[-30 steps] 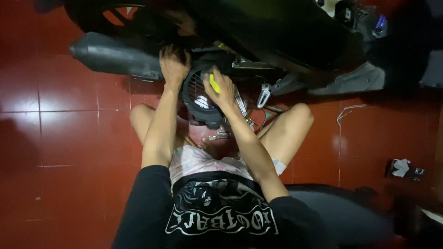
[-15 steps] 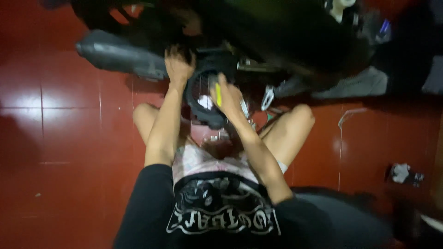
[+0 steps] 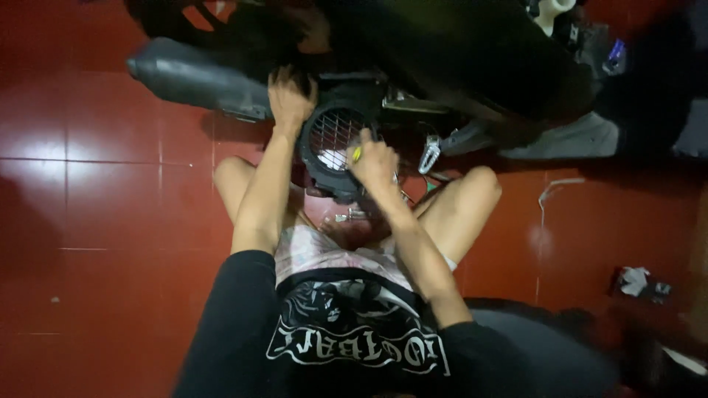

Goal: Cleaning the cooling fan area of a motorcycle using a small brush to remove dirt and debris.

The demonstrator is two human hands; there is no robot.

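Left hand [image 3: 290, 96] grip closed on fan cover [image 3: 335, 144] edge; right hand [image 3: 375, 162] grip holding yellow-handled tool [image 3: 357, 153]

A red tiled floor [image 3: 103, 221] with pale grout lines lay under everything. A dark grey exhaust pipe [image 3: 195, 79] ran along the upper left. A metal footpeg [image 3: 428, 155] hung near the centre. A crumpled white rag [image 3: 634, 281] lay on the tiles at the right, and a pale cord [image 3: 549, 193] trailed nearby.

L hand [image 3: 290, 96] clenched, R hand [image 3: 375, 162] fisted, both arms outstretched.
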